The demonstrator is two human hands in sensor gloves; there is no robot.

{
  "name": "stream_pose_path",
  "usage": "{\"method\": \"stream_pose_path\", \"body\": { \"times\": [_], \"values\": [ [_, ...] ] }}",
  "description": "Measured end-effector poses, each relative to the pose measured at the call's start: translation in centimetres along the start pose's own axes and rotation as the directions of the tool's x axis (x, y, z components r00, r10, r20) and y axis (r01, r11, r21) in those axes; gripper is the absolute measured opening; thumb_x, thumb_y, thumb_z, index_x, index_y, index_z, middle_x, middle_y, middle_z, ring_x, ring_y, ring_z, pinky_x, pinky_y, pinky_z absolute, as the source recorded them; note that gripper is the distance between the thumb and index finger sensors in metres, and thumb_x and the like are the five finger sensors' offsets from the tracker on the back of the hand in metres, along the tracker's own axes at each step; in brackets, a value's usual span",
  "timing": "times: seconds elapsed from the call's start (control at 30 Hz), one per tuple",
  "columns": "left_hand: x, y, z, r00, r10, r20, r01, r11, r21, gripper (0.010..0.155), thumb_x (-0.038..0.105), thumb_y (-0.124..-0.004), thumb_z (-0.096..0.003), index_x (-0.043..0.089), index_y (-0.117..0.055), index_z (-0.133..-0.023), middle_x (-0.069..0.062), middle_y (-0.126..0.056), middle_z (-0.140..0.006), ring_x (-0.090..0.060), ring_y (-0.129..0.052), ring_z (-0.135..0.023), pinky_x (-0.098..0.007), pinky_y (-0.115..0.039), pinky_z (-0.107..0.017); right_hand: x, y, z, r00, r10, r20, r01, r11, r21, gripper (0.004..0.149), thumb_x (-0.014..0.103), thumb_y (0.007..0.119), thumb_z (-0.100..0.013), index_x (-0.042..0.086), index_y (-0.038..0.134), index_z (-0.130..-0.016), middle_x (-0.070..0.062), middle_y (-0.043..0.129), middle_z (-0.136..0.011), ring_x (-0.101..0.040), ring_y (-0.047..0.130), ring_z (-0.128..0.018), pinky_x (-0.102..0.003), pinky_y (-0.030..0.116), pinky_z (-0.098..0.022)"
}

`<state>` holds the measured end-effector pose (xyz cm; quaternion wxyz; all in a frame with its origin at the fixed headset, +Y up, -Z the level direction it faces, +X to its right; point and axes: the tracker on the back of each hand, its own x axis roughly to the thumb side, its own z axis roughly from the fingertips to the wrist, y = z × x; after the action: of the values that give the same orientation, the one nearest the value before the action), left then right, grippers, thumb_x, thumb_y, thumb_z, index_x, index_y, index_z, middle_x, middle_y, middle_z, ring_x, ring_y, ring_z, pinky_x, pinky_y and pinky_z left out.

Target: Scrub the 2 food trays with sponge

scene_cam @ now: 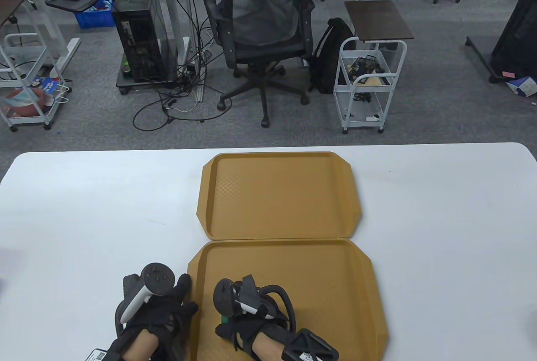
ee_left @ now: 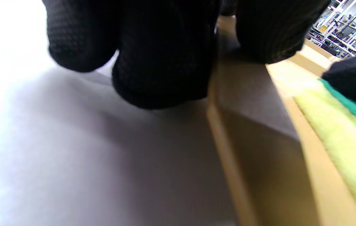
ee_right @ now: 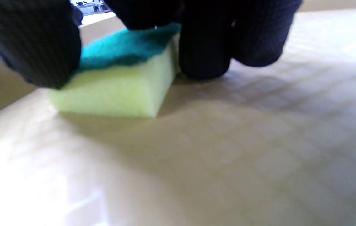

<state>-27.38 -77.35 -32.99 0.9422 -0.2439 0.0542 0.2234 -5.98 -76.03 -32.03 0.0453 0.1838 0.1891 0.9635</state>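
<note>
sponge point(ee_right: 115, 91) sits flat on the floor of the near tray point(scene_cam: 327, 277), yellow foam down and green scouring face up, and our right hand point(scene_cam: 247, 306) is on top of it with the thumb on one side and the fingers curled down over the other. that grip looks firm and wrapped around the sponge rather than a light pinch, which suits pressing and dragging it across the textured surface. it is in the near-left part of the tray, close to the left wall, so we judge the scrubbing is being worked from that corner outward.

our left hand point(scene_cam: 157, 315) rests at the tray's left rim, part on the white table point(scene_cam: 84, 210) and part against the tray. in the left wrist view the fingertips point(ee_left: 162, 62) bunch down against the outer wall, and one seems to hook over the edge. we read this as bracing: a light plastic tray would likely slide under a sideways scrub, so this hand pins it. whether those fingers truly clamp the rim or only press on it we cannot tell.

the far tray point(scene_cam: 279, 193) lies just beyond, its near edge touching the first tray's far edge. keeping the two lined up lets us move on without repositioning. it has no hand or sponge on it, so we judge that half the job is yet to be done.
</note>
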Motion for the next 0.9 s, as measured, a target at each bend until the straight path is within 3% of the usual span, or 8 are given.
{"method": "stream_pose_path", "body": {
  "times": [0.57,0.9],
  "values": [
    [0.0,0.0,0.1,1.0,0.001,-0.003,-0.001,1.0,0.003,0.075,0.05,-0.081,-0.0439,0.037,-0.045,-0.109,0.0,-0.102,-0.064,-0.02,-0.107,-0.037,-0.043,-0.089,-0.039,-11.5,-0.2,5.1,0.986,-0.021,-0.168,0.019,1.0,-0.012,0.087,0.054,0.089,-0.041,0.018,0.048,-0.109,-0.016,0.045,-0.113,-0.035,0.081,-0.074,-0.054,0.075,-0.059],
    [0.0,0.0,0.1,1.0,0.007,-0.009,-0.007,1.0,0.005,0.075,0.049,-0.081,-0.0439,0.037,-0.045,-0.109,0.0,-0.102,-0.064,-0.02,-0.107,-0.037,-0.043,-0.089,-0.039,-16.8,-0.2,7.8,0.97,-0.053,-0.237,0.053,0.999,-0.008,0.087,0.052,0.09,-0.041,0.019,0.047,-0.109,-0.015,0.044,-0.114,-0.036,0.079,-0.077,-0.055,0.074,-0.06]
  ]
}}
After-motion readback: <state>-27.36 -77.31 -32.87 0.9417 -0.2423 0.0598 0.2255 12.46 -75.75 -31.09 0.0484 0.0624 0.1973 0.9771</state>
